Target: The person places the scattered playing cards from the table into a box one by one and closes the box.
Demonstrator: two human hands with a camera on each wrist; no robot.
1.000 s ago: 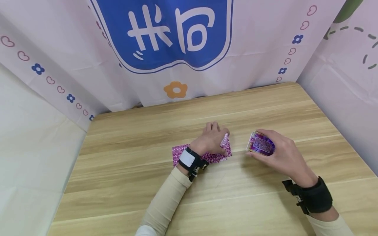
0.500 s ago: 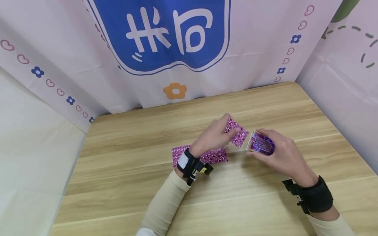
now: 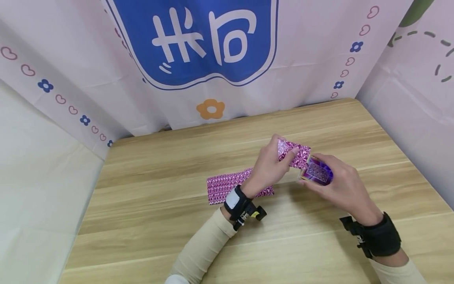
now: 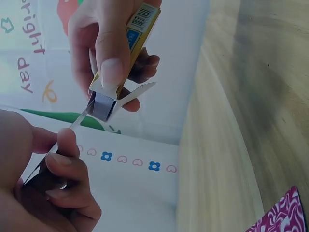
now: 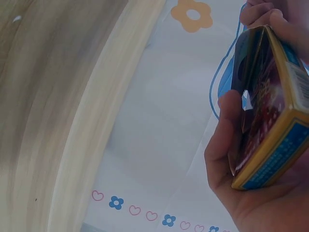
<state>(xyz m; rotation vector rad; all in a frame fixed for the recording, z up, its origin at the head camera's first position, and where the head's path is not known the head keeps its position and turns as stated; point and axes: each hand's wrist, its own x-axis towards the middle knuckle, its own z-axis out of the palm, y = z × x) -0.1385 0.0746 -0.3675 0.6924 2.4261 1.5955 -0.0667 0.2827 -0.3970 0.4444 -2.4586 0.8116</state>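
Note:
My left hand [image 3: 267, 169] pinches a playing card [image 3: 302, 154] with a pink and white swirl back between thumb and fingers. My right hand [image 3: 343, 184] grips a small card box [image 3: 319, 172], purple on its broad face, with yellow edges. In the left wrist view the box [image 4: 141, 25] has its end open and a white flap [image 4: 139, 94] sticking out. There the card, seen edge-on, reaches the mouth of the box; how far it goes in, I cannot tell. Below my left wrist, a row of overlapping pink cards [image 3: 225, 186] lies on the table, partly hidden by that hand.
The wood-grain table [image 3: 149, 228] stretches out on all sides of the hands. Behind it hangs a pale printed cloth [image 3: 301, 79] with a blue emblem, and another cloth side [image 3: 415, 118] bounds the right. Each wrist wears a black strap, such as the right strap [image 3: 381, 236].
My left hand has lifted one card off the right end of the row and carried it up and right to the box. The right hand has tilted the box slightly, staying nearly in place.

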